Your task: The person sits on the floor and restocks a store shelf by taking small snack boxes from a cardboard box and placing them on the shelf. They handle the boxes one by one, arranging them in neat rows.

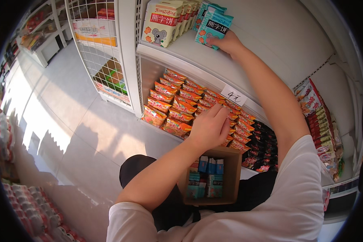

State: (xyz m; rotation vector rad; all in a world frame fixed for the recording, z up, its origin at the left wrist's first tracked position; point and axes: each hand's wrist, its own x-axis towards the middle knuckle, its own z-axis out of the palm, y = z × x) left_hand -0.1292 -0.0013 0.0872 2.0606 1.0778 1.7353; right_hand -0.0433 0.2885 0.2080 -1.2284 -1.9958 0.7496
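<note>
My right hand (228, 44) grips a teal bag of bear-shaped biscuits (216, 25) on the upper white shelf (254, 51), in front of other teal bags. Left of these stands a row of cream biscuit bags (161, 24). My left hand (210, 127) is loosely curled above the lower shelf, in front of orange snack packets (181, 104); its fingertips are partly hidden, and whether it holds anything cannot be told. An open cardboard box (234, 181) rests between my legs, with teal bags and blue packs inside.
A handwritten price card (233, 95) hangs on the upper shelf's edge. Black packets (261, 148) lie right of the orange ones. A white wire grid (99, 57) closes the neighbouring rack at left. More bagged snacks (317, 121) stand at far right, wrapped goods (39, 208) at lower left.
</note>
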